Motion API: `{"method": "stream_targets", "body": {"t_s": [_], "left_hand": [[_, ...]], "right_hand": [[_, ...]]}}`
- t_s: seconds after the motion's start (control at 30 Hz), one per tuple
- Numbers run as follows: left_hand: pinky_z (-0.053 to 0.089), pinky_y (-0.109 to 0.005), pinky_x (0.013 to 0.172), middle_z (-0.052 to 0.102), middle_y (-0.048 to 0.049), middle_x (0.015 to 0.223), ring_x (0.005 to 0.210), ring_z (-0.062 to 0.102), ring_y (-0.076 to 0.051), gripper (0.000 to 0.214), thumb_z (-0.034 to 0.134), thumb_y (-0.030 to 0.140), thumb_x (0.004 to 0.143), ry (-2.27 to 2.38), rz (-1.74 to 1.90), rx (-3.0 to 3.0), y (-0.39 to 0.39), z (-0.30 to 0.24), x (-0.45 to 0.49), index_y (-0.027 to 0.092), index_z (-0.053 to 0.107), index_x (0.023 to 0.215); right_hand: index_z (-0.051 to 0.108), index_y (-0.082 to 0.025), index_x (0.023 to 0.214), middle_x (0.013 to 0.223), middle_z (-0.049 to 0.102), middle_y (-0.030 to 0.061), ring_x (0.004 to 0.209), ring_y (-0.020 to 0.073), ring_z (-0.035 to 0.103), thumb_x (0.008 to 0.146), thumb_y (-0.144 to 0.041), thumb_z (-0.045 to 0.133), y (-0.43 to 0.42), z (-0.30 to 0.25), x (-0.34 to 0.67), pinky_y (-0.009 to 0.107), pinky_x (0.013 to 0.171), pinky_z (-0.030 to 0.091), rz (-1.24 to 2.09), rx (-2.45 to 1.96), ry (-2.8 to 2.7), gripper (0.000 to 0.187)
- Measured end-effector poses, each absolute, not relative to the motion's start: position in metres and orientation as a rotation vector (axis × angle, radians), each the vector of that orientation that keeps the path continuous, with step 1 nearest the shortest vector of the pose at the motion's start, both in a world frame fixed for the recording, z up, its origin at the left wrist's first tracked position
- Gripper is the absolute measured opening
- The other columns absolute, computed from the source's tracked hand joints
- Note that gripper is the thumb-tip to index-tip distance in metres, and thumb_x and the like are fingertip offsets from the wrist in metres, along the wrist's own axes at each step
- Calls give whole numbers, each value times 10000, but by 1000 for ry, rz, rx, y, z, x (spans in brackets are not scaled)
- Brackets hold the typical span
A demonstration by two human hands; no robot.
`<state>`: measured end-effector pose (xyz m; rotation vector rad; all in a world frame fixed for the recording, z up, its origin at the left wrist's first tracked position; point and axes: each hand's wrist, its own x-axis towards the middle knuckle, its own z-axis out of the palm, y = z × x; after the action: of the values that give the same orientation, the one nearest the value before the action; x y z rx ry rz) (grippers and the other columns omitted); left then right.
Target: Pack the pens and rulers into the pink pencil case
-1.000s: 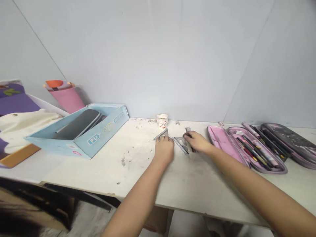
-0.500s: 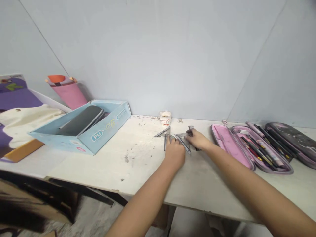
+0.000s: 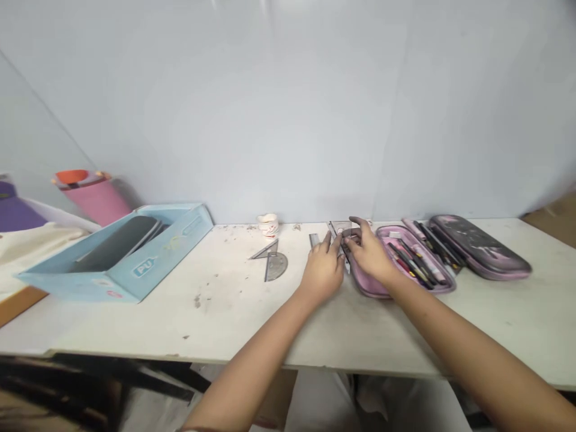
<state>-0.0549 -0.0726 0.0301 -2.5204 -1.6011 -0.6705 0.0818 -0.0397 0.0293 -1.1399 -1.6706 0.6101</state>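
Note:
A clear set square point(image 3: 344, 226) with a dark edge lies between my hands, beside the pink pencil case. My right hand point(image 3: 369, 255) pinches its right side, with the index finger lifted; part of the grip is hidden. Stretched fingers of my left hand point(image 3: 320, 268) touch the set square's left edge. A ruler point(image 3: 314, 240) pokes out behind the left hand. Farther left, a protractor point(image 3: 276, 264) and a smaller set square point(image 3: 266, 250) lie flat on the table. The open pink pencil case point(image 3: 369, 287) holds several pens, and my right wrist covers part of its lid.
A paper cup point(image 3: 269, 225) stands near the wall. On the left, a blue box point(image 3: 173, 255) contains a grey case point(image 3: 119, 243); a pink container point(image 3: 96, 201) stands behind it. Another dark pencil case point(image 3: 481, 246) lies open at right. The table's front edge point(image 3: 360, 373) runs below my forearms.
Both hands have moved right, toward the pink pencil case, with the set square. The protractor and small set square are now uncovered on the table. The view has turned right.

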Motion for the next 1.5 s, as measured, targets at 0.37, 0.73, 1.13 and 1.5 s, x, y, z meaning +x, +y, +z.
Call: {"method": "stream_targets", "body": {"t_s": [0.37,0.73,1.13,1.5], "left_hand": [[304,-403,997,328,-145,1400,1226,383,-249,512,307,328,879,-1375,-423,-2828,-64,17,63,151,275,1358],[242,-433,1002,508,-164,1221,1138,446,-258,486,291,331,887,-1507,-375,-2568,-68,28,54,117,345,1319],[223,-540,999,528,-114,1159,1156,379,-267,365,317,340,879,-1581,-418,-2554,-59,2,-4,197,584,1084],[351,-375,978,496,-104,1243,1146,445,-228,404,326,327,874,-1873,-667,-2517,-48,12,-112,182,498,1210]], "right_hand": [[327,-182,1279,1102,591,113,954,190,591,763,-215,477,-47,-3,215,361,862,432,495,-1419,-1467,538],[320,-149,1279,1060,615,115,960,163,593,794,-195,445,-31,0,183,294,833,435,565,-1385,-1504,503],[661,-84,893,1079,555,231,1052,327,439,835,-302,414,-44,-4,136,458,871,330,-210,-1715,-2275,334],[638,-133,1006,1040,636,103,1006,183,540,849,-261,379,-18,22,68,284,886,368,282,-1463,-2163,329]]}}
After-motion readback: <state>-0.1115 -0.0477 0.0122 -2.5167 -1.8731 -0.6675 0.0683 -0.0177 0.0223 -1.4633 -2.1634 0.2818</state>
